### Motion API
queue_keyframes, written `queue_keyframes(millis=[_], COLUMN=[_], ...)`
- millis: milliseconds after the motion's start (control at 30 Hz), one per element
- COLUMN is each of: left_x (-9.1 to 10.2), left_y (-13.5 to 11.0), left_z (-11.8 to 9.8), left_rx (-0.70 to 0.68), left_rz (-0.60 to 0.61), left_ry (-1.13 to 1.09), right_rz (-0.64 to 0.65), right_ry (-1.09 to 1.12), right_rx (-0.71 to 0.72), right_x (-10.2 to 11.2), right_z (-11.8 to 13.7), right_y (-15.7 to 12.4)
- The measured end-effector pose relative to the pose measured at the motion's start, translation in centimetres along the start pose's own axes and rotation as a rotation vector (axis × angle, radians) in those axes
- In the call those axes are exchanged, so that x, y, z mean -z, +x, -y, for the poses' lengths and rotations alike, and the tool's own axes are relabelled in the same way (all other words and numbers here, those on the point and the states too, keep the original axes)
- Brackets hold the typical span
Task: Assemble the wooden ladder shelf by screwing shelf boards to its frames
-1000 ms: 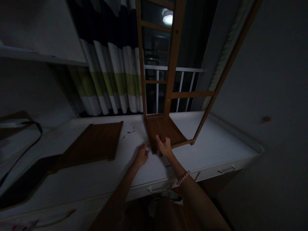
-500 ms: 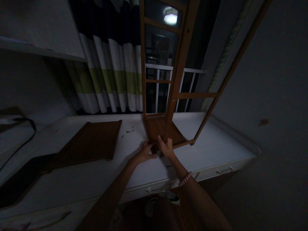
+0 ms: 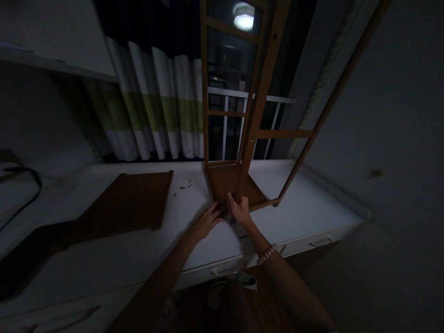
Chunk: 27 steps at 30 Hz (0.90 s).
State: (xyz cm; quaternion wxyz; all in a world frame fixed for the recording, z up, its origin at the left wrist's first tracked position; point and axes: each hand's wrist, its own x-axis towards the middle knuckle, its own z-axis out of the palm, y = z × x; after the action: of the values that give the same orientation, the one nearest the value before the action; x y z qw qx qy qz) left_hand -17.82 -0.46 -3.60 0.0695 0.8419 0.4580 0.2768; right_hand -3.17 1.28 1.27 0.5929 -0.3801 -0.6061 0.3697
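Observation:
A brown wooden shelf frame (image 3: 248,152) stands upright on the white countertop, with a wooden shelf board (image 3: 227,182) at its bottom. My right hand (image 3: 240,210) is closed around the foot of its near post, thumb up along the wood. My left hand (image 3: 205,223) lies beside the board's near left corner, fingers stretched out and touching or almost touching it; the dim light hides the exact contact. Small dark screws or fittings (image 3: 183,187) are scattered to the left. A thin metal tool (image 3: 243,237) lies near my right wrist, partly hidden.
Another wooden panel (image 3: 135,201) lies flat on the white countertop (image 3: 305,208) at left, by a dark flat object (image 3: 38,249). A striped curtain (image 3: 149,106) and a window are behind. A wall (image 3: 391,115) bounds the right; drawer handles (image 3: 321,241) line the front.
My left hand has drawn slightly down and left, its fingers straightening out from a tighter hold at the corner. My right hand stays on the post. The view has shifted a little.

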Motion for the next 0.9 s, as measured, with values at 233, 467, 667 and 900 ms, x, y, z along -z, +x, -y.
queue_keyframes(millis=[233, 467, 667, 900], left_x=[1.0, 0.7, 1.0, 0.6], left_y=[0.1, 0.3, 0.0, 0.2], left_z=[-1.1, -0.5, -0.4, -0.1], left_rx=[-0.034, -0.033, -0.047, -0.045], left_rz=[0.041, -0.002, 0.037, 0.059], left_ry=[-0.028, -0.121, -0.150, -0.210], right_rz=[0.029, 0.034, 0.015, -0.013], right_ry=[0.010, -0.020, -0.062, -0.069], right_rx=[0.019, 0.011, 0.052, 0.021], right_x=[-0.7, -0.9, -0.7, -0.7], right_z=[0.7, 0.8, 1.2, 1.5], right_y=[-0.6, -0.9, -1.2, -1.5])
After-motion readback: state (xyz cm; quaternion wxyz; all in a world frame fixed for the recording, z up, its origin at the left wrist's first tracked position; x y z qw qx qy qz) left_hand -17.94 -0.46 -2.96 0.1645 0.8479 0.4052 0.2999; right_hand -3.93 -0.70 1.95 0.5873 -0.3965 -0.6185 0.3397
